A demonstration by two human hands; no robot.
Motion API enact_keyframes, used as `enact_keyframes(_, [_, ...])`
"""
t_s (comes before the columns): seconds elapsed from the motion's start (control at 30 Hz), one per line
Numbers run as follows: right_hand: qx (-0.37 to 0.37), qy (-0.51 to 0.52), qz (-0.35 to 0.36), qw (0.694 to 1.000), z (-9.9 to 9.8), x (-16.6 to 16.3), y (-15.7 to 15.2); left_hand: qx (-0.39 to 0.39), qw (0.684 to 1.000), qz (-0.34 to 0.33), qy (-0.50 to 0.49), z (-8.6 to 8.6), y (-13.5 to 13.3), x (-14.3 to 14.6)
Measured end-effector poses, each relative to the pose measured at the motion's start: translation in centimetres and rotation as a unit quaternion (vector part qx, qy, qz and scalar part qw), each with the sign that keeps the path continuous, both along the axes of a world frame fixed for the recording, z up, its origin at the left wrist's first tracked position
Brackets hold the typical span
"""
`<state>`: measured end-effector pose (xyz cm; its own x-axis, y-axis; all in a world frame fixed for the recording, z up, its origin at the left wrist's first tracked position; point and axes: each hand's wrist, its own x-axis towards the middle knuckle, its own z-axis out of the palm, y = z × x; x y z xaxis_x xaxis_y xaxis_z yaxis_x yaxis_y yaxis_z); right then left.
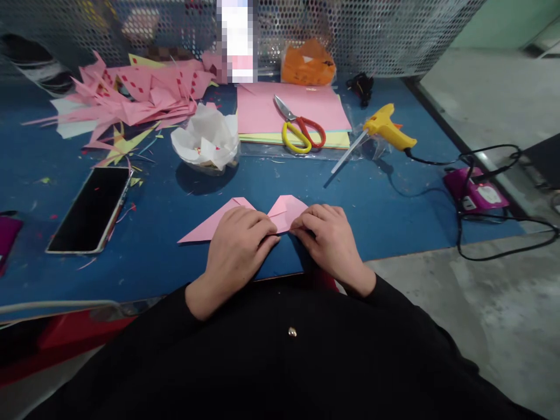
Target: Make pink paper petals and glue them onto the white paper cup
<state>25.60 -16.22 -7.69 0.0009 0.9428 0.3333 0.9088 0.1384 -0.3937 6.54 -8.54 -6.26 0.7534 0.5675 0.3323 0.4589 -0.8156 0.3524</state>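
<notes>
A folded piece of pink paper lies at the front of the blue table, its left part running out to a sharp point and its top showing two peaks. My left hand rests over its middle, thumb and fingers pinching the lower edge. At the right part, my right hand grips the paper's edge between thumb and bent fingers. Both hands hide portions of the folds. Beyond them are scissors with one red and one yellow handle, on a stack of pink and yellow paper.
A yellow glue gun with a black cord lies to the right, near a purple packet. A phone is at left. Behind stand a paper-lined bowl, pink paper scraps, an orange bag and a perforated metal panel.
</notes>
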Motion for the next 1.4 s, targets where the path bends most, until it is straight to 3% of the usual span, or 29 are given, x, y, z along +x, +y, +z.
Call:
enact_keyframes(0.37, [0.008, 0.027, -0.033, 0.999, -0.1, 2.3, -1.7, -0.007, 1.0, 0.0, 0.02, 0.2, 0.2, 0.6])
enact_keyframes(0.63, [-0.007, 0.046, -0.047, 0.998, 0.0, 2.4, -1.8, 0.002, 0.999, -0.027, 0.032, 0.3, -0.2, 2.9])
enact_keyframes(1.4, [-0.057, 0.096, -0.114, 0.987, 0.9, 3.0, -1.4, -0.007, 0.998, 0.018, 0.063, 0.7, 0.3, 3.9])
